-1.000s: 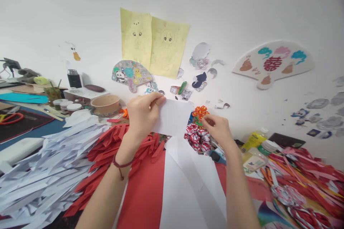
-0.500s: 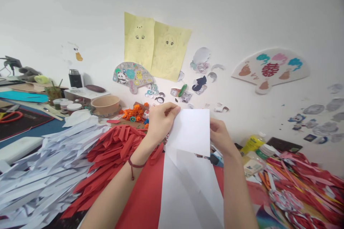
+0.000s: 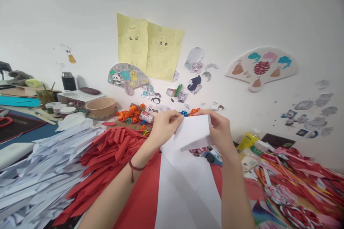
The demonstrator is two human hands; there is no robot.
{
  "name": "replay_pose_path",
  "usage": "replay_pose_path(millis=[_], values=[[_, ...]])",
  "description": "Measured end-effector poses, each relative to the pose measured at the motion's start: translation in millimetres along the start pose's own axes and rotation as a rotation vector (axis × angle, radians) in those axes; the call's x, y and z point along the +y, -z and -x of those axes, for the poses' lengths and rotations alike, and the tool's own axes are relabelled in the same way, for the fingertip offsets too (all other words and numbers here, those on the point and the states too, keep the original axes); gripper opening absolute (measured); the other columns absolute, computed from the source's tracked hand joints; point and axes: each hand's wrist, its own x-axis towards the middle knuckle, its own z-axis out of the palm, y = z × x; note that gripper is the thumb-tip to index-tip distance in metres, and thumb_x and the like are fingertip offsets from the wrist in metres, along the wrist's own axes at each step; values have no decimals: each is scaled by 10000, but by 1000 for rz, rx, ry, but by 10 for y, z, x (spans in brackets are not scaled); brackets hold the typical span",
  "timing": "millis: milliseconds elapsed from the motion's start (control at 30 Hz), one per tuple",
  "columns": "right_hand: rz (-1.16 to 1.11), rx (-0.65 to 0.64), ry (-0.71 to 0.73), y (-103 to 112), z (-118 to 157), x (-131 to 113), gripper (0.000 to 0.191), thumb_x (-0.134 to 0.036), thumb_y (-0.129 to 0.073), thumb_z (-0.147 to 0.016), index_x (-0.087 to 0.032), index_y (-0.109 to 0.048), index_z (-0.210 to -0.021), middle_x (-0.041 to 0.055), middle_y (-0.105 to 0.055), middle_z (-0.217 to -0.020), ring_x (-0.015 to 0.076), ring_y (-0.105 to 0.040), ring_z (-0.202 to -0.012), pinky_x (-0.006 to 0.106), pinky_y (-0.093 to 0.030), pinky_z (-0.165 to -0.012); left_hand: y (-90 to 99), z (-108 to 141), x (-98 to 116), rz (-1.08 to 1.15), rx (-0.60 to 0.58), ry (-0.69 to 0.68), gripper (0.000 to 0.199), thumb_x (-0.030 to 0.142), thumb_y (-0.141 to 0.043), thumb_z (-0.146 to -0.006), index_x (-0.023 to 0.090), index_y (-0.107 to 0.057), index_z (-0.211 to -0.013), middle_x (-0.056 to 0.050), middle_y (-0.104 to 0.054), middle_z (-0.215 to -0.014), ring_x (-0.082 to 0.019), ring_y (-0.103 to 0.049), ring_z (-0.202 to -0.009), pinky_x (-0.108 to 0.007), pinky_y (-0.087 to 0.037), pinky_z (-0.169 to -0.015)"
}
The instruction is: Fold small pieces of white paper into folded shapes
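Observation:
A white sheet of paper (image 3: 195,130) is held up between my two hands, tilted, with its lower part bent. My left hand (image 3: 167,125) pinches its upper left corner between thumb and fingers. At the right edge, my right hand (image 3: 218,127) grips the paper, its fingers partly hidden behind the sheet. Below lies a larger white sheet (image 3: 185,193), on top of red paper (image 3: 145,196). A dark red cord bracelet (image 3: 134,167) circles my left wrist.
Folded white paper strips (image 3: 45,171) and red strips (image 3: 107,161) are heaped on the left. A tan bowl (image 3: 100,107) stands behind them. To the right are a yellow bottle (image 3: 248,139), a watch (image 3: 213,158) and tangled red and pink strips (image 3: 303,175). A wall with paper fans (image 3: 262,68) rises behind.
The held sheet has gone from nearly flat and upright to tilted and bent. My right hand has moved up along its right edge. The view has shifted slightly right.

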Motion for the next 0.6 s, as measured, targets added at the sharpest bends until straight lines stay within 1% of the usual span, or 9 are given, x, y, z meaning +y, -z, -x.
replay_pose_path(millis=[100, 200, 267, 367, 433, 467, 500, 533, 600], values=[[34, 32, -87, 33, 5, 57, 213, -388, -658, -801, -175, -663, -788, 20, -636, -762, 170, -563, -698, 258, -430, -600, 32, -7, -25, -7, -108, -65, 208, 259, -537, -799, 135, -644, -672, 1, -611, -609, -126, -523, -596, -210, -358, -535], [149, 41, -126, 73, 6, 123, 365, -464, -657, -793, -172, -532, -613, -27, -467, -587, 115, -417, -564, 235, -307, -502, 93, -37, -44, 87, -83, -48, 182, 243, -536, -778, 130, -608, -654, 3, -597, -614, -129, -517, -618, -206, -354, -538], [248, 32, -119, 97, 1, 162, 436, -497, -644, -794, -179, -451, -566, -40, -377, -556, 101, -346, -541, 238, -256, -488, 142, -67, -43, 173, 18, 3, 229, 295, -504, -829, 136, -626, -718, -8, -628, -685, -134, -543, -653, -210, -376, -557], [401, -17, -95, 111, -15, 201, 454, -521, -616, -804, -183, -429, -564, -38, -352, -556, 105, -326, -546, 246, -236, -492, 198, -90, -7, 310, 277, 40, 289, 362, -419, -906, 166, -631, -880, -29, -670, -833, -135, -586, -711, -218, -412, -583], [494, -77, -93, 100, -26, 209, 461, -522, -602, -813, -185, -415, -559, -39, -338, -550, 107, -323, -546, 249, -230, -497, 201, -70, 47, 306, 429, 0, 246, 331, -409, -920, 185, -606, -937, -40, -672, -915, -141, -604, -777, -235, -443, -643], [528, -109, -95, 87, -31, 206, 467, -521, -596, -817, -185, -403, -556, -40, -330, -545, 107, -322, -544, 250, -227, -499, 189, -49, 81, 253, 466, -45, 214, 302, -417, -918, 190, -599, -933, -41, -668, -932, -145, -605, -813, -248, -452, -686], [550, -140, -95, 70, -33, 199, 472, -522, -589, -823, -185, -396, -554, -41, -328, -541, 108, -325, -541, 251, -225, -500, 168, -22, 118, 167, 470, -99, 184, 272, -431, -914, 194, -597, -928, -39, -664, -946, -150, -602, -857, -264, -455, -743], [558, -173, -92, 50, -34, 187, 473, -525, -581, -829, -185, -400, -555, -42, -337, -537, 109, -334, -540, 252, -229, -502, 141, 7, 155, 65, 440, -165, 164, 247, -444, -909, 199, -600, -928, -37, -663, -960, -156, -596, -899, -282, -448, -799], [542, -233, -71, 7, -33, 154, 459, -529, -562, -844, -181, -439, -571, -38, -388, -541, 114, -371, -547, 250, -251, -514, 76, 60, 214, -131, 309, -286, 154, 219, -470, -899, 208, -597, -986, -39, -656, -1040, -174, -574, -996, -325, -409, -907]])
